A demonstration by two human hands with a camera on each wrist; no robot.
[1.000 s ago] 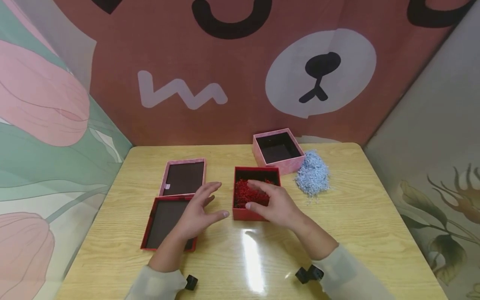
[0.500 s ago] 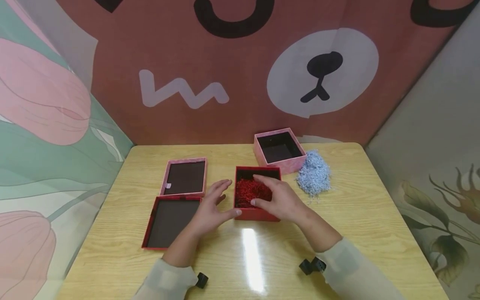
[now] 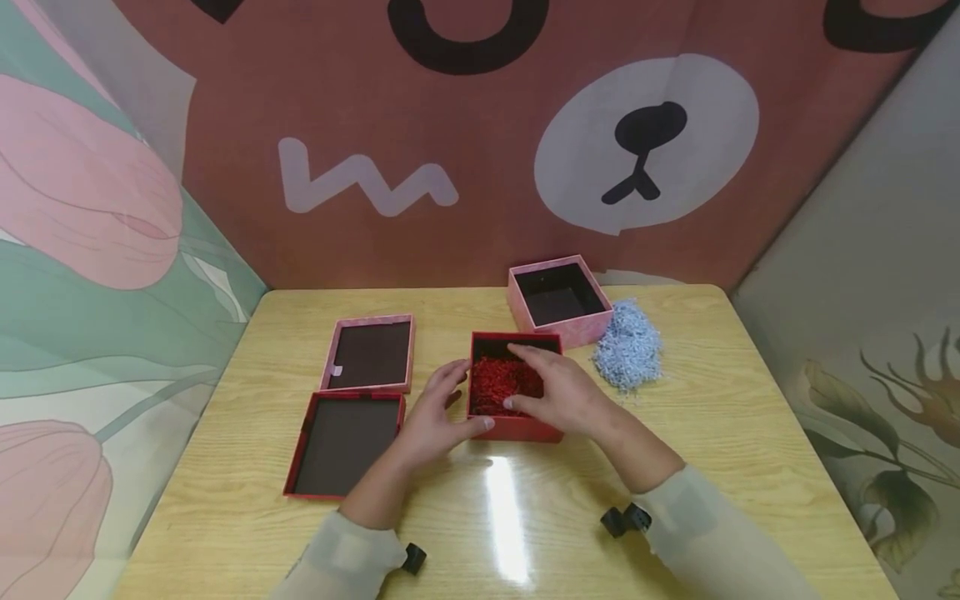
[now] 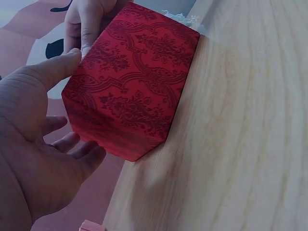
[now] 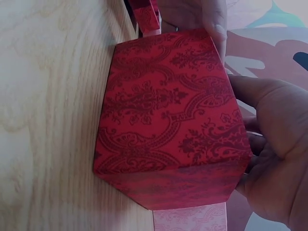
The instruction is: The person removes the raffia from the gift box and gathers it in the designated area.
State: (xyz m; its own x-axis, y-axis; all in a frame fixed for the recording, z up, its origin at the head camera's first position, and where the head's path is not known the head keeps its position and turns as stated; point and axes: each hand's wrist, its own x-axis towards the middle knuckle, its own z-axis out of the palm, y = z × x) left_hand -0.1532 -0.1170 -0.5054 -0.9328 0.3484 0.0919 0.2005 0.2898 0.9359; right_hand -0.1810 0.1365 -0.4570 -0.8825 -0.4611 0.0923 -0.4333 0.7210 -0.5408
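A red patterned box [image 3: 517, 429] with its top uncovered stands mid-table, holding red shredded paper [image 3: 495, 383]. My left hand [image 3: 431, 425] is at its left front corner, thumb tip right at the front rim and relaxed fingers beside the left wall. In the left wrist view, the fingertips [image 4: 91, 154] come close to that wall. My right hand [image 3: 566, 396] reaches over the right wall, thumb and fingers spread above the red paper. The right wrist view has the right hand [image 5: 279, 149] with its fingers going behind the rim, their tips hidden.
A pink box [image 3: 562, 329] with a dark inside stands behind, beside a heap of pale blue shredded paper [image 3: 628, 346]. At left lie a pink lid [image 3: 408, 354] and a red lid [image 3: 341, 446], dark insides up. A printed cloth [image 3: 337, 250] rises behind the wooden table [image 3: 675, 433].
My left hand has moved right, from over the red lid to the red box's corner. My right hand has shifted slightly right, staying over the box. The boxes and lids stay in place.
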